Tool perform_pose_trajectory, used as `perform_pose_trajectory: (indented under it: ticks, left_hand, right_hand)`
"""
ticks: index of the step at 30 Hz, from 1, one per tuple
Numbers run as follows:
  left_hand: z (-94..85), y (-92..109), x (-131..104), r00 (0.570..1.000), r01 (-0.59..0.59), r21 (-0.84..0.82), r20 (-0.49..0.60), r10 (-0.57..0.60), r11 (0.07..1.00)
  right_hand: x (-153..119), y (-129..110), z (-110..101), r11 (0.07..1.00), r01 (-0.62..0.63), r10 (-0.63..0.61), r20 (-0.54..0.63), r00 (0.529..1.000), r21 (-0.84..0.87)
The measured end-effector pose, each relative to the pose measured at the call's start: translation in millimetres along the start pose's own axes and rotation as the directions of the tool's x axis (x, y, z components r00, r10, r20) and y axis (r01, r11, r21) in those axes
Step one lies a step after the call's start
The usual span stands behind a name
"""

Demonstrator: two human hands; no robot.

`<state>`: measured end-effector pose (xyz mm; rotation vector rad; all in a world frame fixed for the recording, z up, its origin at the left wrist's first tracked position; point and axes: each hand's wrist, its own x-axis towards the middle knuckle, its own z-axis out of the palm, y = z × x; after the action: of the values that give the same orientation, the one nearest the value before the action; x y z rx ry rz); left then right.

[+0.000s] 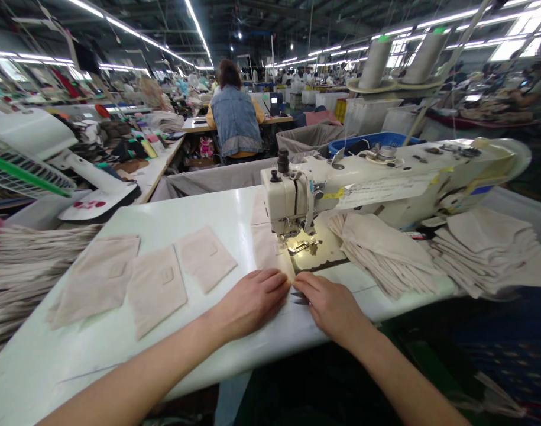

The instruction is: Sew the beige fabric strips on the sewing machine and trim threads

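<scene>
Garment factory, sewing machine, stacked fabric pieces, thread cones

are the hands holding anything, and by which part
Nothing is lifted. Both the left hand and right hand press flat on the near end of a fabric piece lying before the sewing machine.

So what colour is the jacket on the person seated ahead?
Faded blue denim jacket, over a yellow sleeve; the head view shows it.
</scene>
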<state>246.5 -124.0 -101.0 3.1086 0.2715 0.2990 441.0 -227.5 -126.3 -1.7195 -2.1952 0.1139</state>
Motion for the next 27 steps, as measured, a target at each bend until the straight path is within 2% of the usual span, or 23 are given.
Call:
perform_pose_trajectory:
  ticks: [7,14,27]
  left_hand:
    - [2.6,-21.2,5.8,0.999,-0.005,-0.027,-0.041,0.004,1.0]
    - [4.0,-41.1,13.8,0.998,-0.022,-0.041,-0.057,0.02,0.999]
    - [6.6,-43.0,12.7,0.997,-0.028,-0.013,-0.072,0.027,1.0]
  right_hand:
    - [22.4,3.8,-7.4,0.998,-0.054,0.057,0.088,0.994,-0.034]
    - [40.0,8.7,-7.1,0.992,-0.096,0.102,0.083,0.991,-0.083]
    - [39.9,9.5,-6.0,0.988,-0.127,0.133,0.07,0.989,-0.093]
